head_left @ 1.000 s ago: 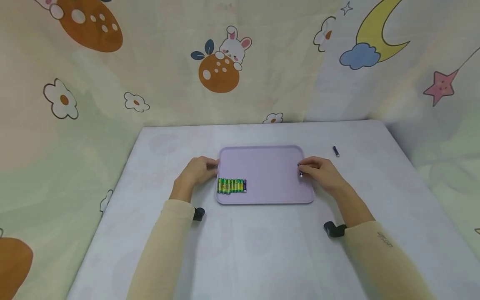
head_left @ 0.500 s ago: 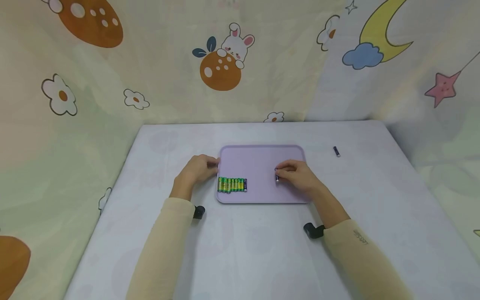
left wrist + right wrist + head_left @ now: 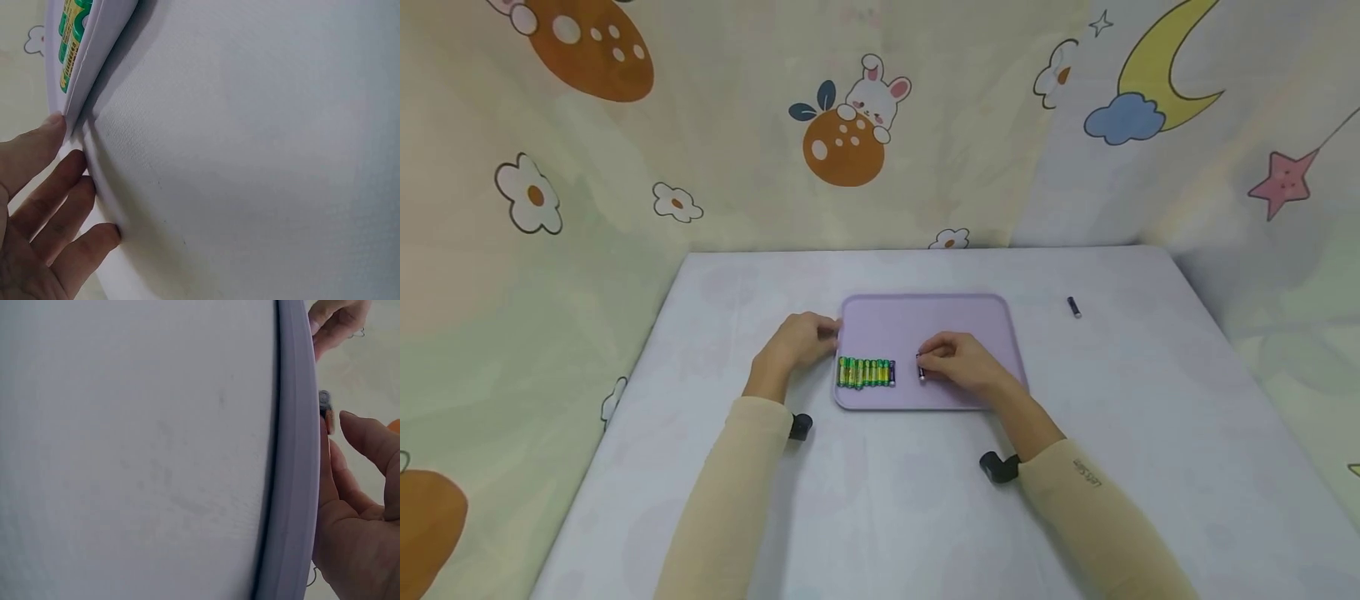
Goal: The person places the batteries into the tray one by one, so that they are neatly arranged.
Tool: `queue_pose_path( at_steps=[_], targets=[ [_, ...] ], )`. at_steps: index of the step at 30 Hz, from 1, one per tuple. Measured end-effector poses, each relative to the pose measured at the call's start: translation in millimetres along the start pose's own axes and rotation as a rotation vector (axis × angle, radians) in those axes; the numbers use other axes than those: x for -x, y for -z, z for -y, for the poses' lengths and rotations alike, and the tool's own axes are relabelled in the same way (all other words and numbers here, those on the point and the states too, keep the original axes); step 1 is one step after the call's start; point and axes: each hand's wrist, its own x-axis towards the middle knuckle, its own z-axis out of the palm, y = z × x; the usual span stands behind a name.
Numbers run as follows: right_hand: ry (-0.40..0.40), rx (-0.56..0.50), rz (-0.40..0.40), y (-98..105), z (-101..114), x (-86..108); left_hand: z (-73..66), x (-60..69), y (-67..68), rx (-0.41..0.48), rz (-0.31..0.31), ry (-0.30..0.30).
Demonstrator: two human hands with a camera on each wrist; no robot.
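Observation:
Thumb and fingertips of my right hand [image 3: 958, 362] pinch a dark battery [image 3: 921, 372], held above the lilac tray [image 3: 955, 312]. To its left, a row of several green-and-yellow batteries [image 3: 862, 372] lies on the tray, ending in one dark battery [image 3: 892, 373]. My left hand [image 3: 797, 342] touches the tray's left edge. In the left wrist view its thumb [image 3: 47, 137] lies against the rim, and the other fingers are loosely bent near the tablecloth. The right wrist view shows the held battery [image 3: 326, 412] beside the right thumb, partly hidden by the rim.
Another dark battery [image 3: 1074, 307] lies on the white tablecloth [image 3: 880, 500], beyond the tray to the right. A patterned cloth wall [image 3: 970, 150] stands behind the table.
My right hand has moved left over the tray with the dark battery, from the right rim toward the row. My left hand has stayed at the left edge.

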Motion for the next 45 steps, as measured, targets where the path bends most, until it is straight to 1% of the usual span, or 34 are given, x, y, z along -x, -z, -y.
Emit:
queue_pose_path(
  at_steps=[4, 9, 15, 18, 22, 28, 33, 38, 40, 43, 45],
  targets=[
    [-0.003, -0.065, -0.007, -4.5, -0.1, 1.7, -0.4, -0.7, -0.4, -0.013, 0.002, 0.010],
    [-0.001, -0.088, 0.001, -4.7, -1.5, 2.0, 0.4, -1.0, -1.3, -0.022, 0.007, 0.016],
    [-0.003, -0.075, 0.012, 0.4, -2.3, 3.2, -0.9, -1.6, -1.1, -0.029, -0.002, 0.002],
    [0.011, -0.026, 0.011, 5.1, -2.4, 5.5, -0.1, -1.0, -1.8, -0.021, -0.005, -0.003],
    [0.038, 0.023, -0.001, 16.4, -4.4, 8.7, 0.7, -0.2, -1.8, -0.011, -0.010, -0.014],
    [0.050, 0.021, -0.014, 38.6, -17.4, 6.7, 1.8, -1.1, -1.0, -0.010, -0.020, -0.014],
    [0.074, 0.045, -0.057, 59.3, -23.1, 10.7, 0.9, -1.6, -0.6, -0.005, -0.025, -0.016],
    [0.084, 0.035, -0.083, 79.3, -31.9, 19.2, -0.7, -1.4, -2.9, 0.009, -0.009, -0.018],
    [0.085, 0.016, -0.089, 86.9, -35.4, 22.3, -0.6, -1.3, -3.6, 0.008, -0.004, -0.014],
    [0.094, -0.018, -0.102, 97.6, -38.7, 23.8, -0.4, -1.3, -2.5, 0.007, -0.014, -0.003],
    [0.090, -0.018, -0.113, 103.7, -41.9, 22.9, -0.3, -1.0, -0.5, 0.003, -0.017, 0.001]
  ],
)
